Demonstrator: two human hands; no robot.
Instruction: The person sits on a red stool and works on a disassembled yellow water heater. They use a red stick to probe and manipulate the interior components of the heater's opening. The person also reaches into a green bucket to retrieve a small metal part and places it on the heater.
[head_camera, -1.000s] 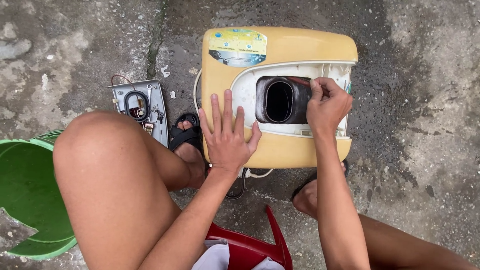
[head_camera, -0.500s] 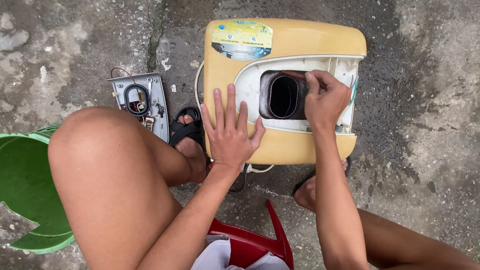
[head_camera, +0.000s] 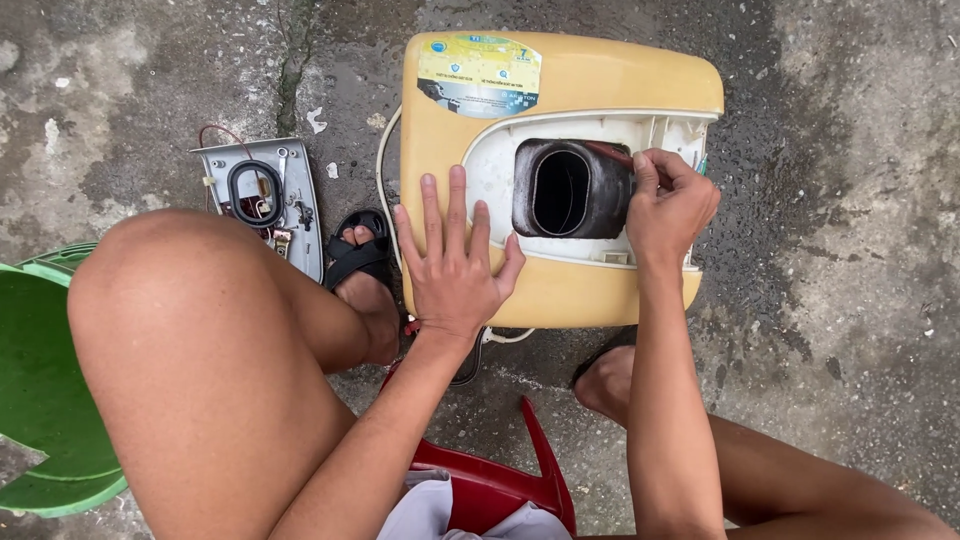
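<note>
A yellow appliance casing (head_camera: 590, 85) lies on the concrete ground in front of me, its white inner part showing a dark oval opening (head_camera: 565, 190). My left hand (head_camera: 455, 265) rests flat with spread fingers on the casing's lower left part. My right hand (head_camera: 672, 205) is closed at the right rim of the dark opening, pinching something small and reddish there; what it is cannot be made out.
A grey metal cover plate (head_camera: 265, 200) with a black ring and wires lies left of the casing. A green plastic basin (head_camera: 45, 400) stands at the far left. I sit on a red plastic stool (head_camera: 500, 480), knees apart, sandalled foot (head_camera: 362, 265) beside the casing.
My view has shifted a little, so the casing sits slightly further right. My right hand has worked a bit at the opening's rim. My left hand stays flat on the casing.
</note>
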